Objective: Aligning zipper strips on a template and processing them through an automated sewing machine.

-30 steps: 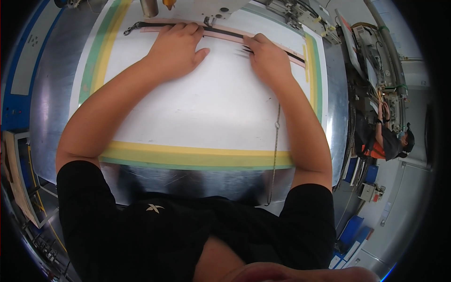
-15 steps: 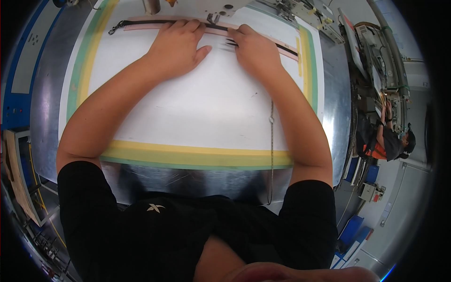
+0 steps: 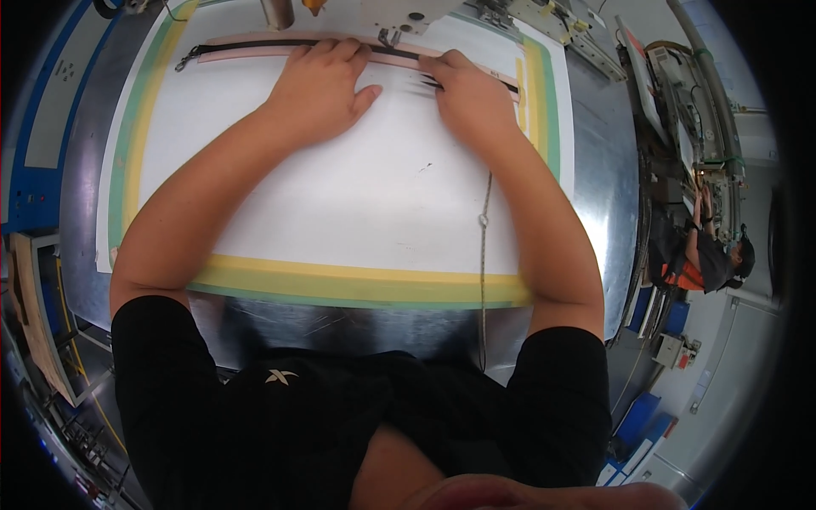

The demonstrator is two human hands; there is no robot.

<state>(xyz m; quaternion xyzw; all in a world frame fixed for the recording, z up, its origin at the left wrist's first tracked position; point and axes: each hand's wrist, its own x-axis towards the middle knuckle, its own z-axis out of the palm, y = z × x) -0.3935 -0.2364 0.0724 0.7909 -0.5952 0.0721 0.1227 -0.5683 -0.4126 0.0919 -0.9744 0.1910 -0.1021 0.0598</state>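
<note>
A narrow black strap (image 3: 259, 43) with a metal clasp (image 3: 184, 59) at its left end lies along a pink strip (image 3: 246, 54) on a white sheet (image 3: 340, 204). My left hand (image 3: 321, 89) rests on the strap, fingers laid over it and thumb held apart. Farther right, my right hand (image 3: 472, 98) touches the strap with its fingertips and is closed around tweezers. Their two dark points stick out to the left; the rest is hidden in the hand. Between my hands, the presser foot (image 3: 388, 37) of a sewing machine stands at the strap.
The machine head (image 3: 404, 12) hangs over the far side. Yellow and green tape (image 3: 357, 285) borders the sheet on a metal table (image 3: 605, 195). A cord (image 3: 484, 280) hangs down beside my right forearm. Another person (image 3: 701, 255) works at the far right.
The sheet, with the strap and clasp, has slid left. My right hand has shifted slightly right and down, while my left hand stays almost in place.
</note>
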